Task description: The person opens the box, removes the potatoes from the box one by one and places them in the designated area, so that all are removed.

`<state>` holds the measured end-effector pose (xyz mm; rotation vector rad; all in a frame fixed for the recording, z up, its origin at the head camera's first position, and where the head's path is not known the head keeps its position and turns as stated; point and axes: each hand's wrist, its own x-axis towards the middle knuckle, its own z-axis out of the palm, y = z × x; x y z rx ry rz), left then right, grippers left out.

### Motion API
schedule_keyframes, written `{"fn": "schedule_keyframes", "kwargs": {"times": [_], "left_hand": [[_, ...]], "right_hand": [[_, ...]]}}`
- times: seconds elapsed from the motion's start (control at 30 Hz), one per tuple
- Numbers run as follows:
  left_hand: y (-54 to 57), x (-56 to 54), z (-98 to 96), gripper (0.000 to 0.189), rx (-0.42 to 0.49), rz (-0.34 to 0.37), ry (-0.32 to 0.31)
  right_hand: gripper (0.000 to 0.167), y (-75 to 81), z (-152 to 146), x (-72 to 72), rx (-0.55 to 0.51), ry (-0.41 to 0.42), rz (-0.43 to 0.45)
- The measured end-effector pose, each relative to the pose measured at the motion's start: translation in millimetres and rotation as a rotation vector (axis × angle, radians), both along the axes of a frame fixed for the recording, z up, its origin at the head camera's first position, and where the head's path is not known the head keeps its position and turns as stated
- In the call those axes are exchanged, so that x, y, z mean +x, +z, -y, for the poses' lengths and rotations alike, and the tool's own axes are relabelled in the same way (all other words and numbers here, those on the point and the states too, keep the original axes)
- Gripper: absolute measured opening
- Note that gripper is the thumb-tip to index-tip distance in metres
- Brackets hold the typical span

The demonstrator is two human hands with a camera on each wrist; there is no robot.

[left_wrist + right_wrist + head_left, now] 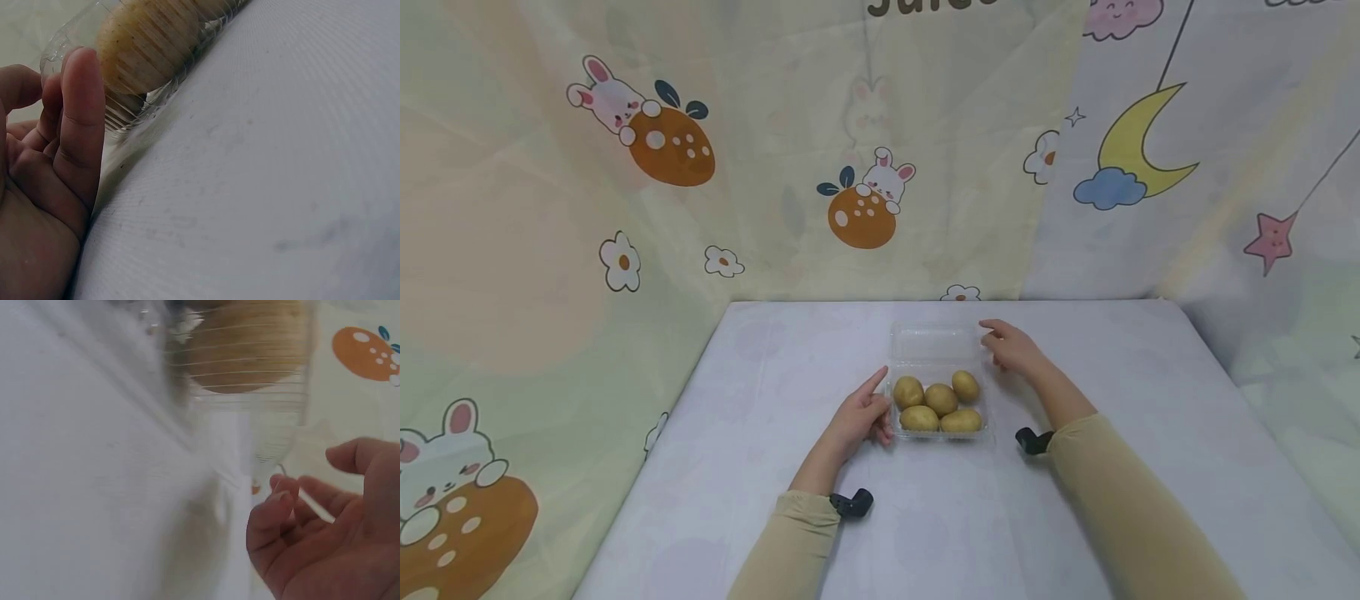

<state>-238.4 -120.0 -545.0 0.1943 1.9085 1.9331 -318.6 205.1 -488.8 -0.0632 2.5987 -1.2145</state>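
A clear plastic clamshell box (925, 436) lies on the table with its lid (934, 343) folded back, away from me. Several potatoes (941, 399) fill its base in two rough rows. Along the box's left wall is my left hand (859, 417), index finger pointing forward. In the left wrist view its fingertips are right at the ribbed plastic wall, with a potato (147, 50) showing through. My right hand (1017, 347) is at the right edge of the lid, index finger stretched toward it and the others loosely bent. Nothing shows between that hand's thumb and fingers in the right wrist view.
A pale cloth covers the table (760, 400). Printed curtains (760, 150) with rabbits, flowers and a moon rise behind it and at both sides. Each wrist carries a small black camera, one on the left (852, 503) and one on the right (1033, 441).
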Motion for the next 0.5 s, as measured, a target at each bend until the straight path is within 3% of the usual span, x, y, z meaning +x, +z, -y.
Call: {"fn": "schedule_keyframes", "kwargs": {"times": [0.1,0.27,0.4,0.5], "left_hand": [[0.3,0.4,0.5,0.063,-0.002,-0.003,-0.001],[1.6,0.7,0.5,0.063,0.003,-0.008,-0.003],[2.4,0.7,0.0,0.063,0.002,-0.003,0.001],[2.6,1.0,-0.2,0.063,-0.004,0.004,0.005]], "right_hand": [[0.050,13.2,0,4.7,-0.004,0.088,-0.041],[0.048,30.1,-1,15.9,-0.015,0.315,-0.082],[0.047,33.9,-2,23.9,0.005,0.457,-0.052],[0.048,31.7,-2,28.3,0.026,0.507,-0.010]]}}
